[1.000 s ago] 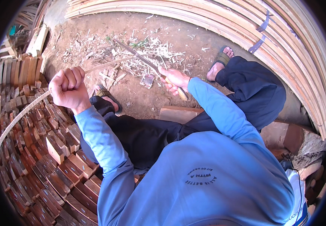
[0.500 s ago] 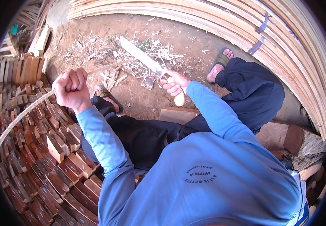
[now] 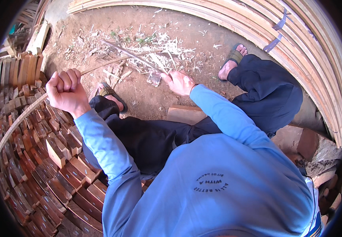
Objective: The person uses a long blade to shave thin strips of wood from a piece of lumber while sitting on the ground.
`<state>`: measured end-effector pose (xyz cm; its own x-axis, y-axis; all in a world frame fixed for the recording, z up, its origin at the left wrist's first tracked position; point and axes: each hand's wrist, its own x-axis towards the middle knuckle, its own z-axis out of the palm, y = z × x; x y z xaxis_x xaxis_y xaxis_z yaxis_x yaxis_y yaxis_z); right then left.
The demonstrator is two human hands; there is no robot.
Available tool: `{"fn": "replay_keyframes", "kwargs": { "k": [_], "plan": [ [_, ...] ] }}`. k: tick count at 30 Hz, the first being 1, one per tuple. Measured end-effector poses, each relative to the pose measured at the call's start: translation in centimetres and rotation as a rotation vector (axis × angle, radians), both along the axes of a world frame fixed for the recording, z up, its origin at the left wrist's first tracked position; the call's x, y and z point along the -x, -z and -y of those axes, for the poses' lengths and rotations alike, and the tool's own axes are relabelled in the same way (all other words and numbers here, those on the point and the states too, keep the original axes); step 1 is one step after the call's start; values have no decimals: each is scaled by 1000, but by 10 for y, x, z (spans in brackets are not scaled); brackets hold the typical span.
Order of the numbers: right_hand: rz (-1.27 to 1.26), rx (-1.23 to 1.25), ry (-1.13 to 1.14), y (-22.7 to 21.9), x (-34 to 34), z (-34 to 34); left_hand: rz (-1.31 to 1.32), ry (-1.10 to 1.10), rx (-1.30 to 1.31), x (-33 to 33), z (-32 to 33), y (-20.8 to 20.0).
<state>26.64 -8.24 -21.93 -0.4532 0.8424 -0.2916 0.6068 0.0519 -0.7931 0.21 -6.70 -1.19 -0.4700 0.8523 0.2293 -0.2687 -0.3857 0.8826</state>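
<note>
My left hand (image 3: 66, 93) is closed in a fist around a long, thin, pale strip (image 3: 18, 119), likely wood or bamboo. The strip bends down past the left side and runs forward over the ground on the other side of the fist. In my right hand (image 3: 180, 83) is a long-bladed knife (image 3: 117, 47), seen nearly edge-on. Its blade crosses the front stretch of the strip; whether the two touch I cannot tell. The knife's handle is hidden by my fingers.
Wood shavings (image 3: 165, 45) litter the dirt ground ahead. Stacked small wooden blocks (image 3: 56, 189) fill the left side. Long planks (image 3: 218, 17) curve along the far right. A wooden block (image 3: 184, 113) lies between my legs, and my sandalled feet (image 3: 234, 59) flank the shavings.
The knife has turned from showing its broad flat side to nearly edge-on, and its blade now crosses the strip. My left hand has shifted slightly left and my right hand slightly left.
</note>
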Motion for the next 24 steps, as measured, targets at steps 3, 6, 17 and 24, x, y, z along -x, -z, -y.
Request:
{"fn": "replay_keyframes", "kwargs": {
  "k": [3, 6, 17, 24],
  "plan": [
    [138, 164, 16, 37, 1, -20, 16, 79, 7, 4, 0, 15],
    [97, 413, 42, 1, 0, -31, -3, 93, 6, 11, 8, 19],
    [-681, 1291, 189, 30, -31, -16, -40, 111, -23, -17, 2, 15],
    [-750, 1233, 277, 32, -9, -2, -25, 83, -55, -21, -1, 14]
  ]
}}
